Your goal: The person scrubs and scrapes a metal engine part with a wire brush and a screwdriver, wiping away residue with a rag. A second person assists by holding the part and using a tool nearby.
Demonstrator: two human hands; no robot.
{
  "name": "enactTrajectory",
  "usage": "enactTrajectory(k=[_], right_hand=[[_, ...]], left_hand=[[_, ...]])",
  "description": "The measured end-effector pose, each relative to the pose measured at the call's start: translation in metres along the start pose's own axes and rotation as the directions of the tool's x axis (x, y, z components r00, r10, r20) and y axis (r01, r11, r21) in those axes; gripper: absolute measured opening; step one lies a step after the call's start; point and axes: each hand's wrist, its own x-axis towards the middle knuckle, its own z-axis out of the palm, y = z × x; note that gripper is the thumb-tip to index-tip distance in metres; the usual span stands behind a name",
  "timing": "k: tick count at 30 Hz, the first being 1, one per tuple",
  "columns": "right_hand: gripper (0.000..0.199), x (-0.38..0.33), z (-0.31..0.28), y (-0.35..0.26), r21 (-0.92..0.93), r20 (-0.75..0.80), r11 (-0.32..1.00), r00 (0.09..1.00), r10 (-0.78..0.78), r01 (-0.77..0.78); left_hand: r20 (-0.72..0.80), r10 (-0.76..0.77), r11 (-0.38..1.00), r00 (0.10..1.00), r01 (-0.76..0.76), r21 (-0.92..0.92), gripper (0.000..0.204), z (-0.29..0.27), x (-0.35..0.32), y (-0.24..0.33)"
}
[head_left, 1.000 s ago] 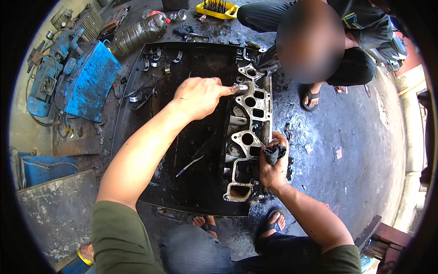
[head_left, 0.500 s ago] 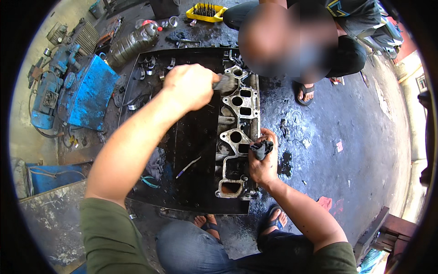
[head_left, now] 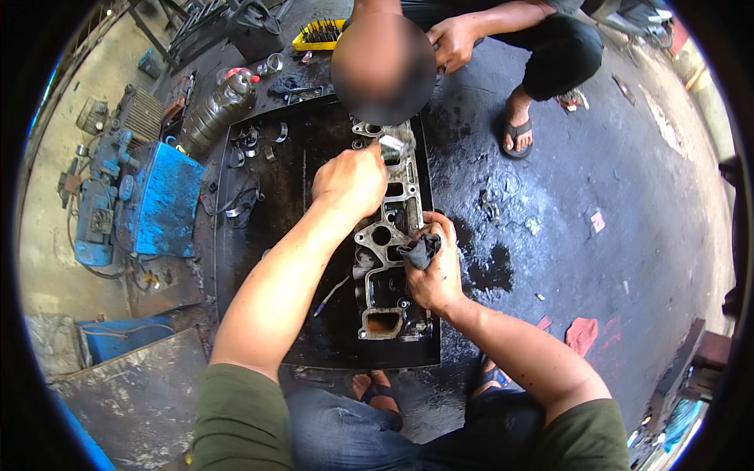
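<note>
A long metal cylinder head (head_left: 401, 228) with round and square ports lies lengthwise in a black tray (head_left: 259, 330). My left hand (head_left: 352, 179) is closed over its far part, gripping a flat, pale scraper (head_left: 391, 143) against the top face. The handle is hidden inside my fist. On the right edge of the cylinder head rests my right hand (head_left: 437, 275), fingers curled around a bunched dark rag (head_left: 422, 250).
Across the tray a co-worker squats, one hand (head_left: 455, 41) raised. Bearing shells (head_left: 237, 158) and a toothbrush (head_left: 331, 296) lie in the tray. Leftward stand a blue machine (head_left: 161, 200) and a big plastic bottle (head_left: 220, 110). A red cloth (head_left: 582, 336) lies on the floor at right.
My left hand has moved the scraper toward me along the cylinder head. My right hand keeps its place there with the rag. The co-worker's head has shifted left, and the whole view has shifted.
</note>
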Motion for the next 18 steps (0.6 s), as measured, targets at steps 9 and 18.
enactTrajectory(k=[9, 18], right_hand=[[0.051, -0.001, 0.0, 0.003, 0.104, 0.08, 0.987, 0.99, 0.113, -0.121], [0.047, 0.0, -0.002, 0.002, 0.167, 0.052, 0.978, 0.992, 0.114, -0.122]], left_hand=[[0.147, -0.05, 0.982, 0.988, 0.021, 0.187, 0.041, 0.012, 0.016, 0.036], [0.285, -0.144, 0.946, 0.948, 0.048, 0.32, 0.026, 0.002, -0.031, 0.06]])
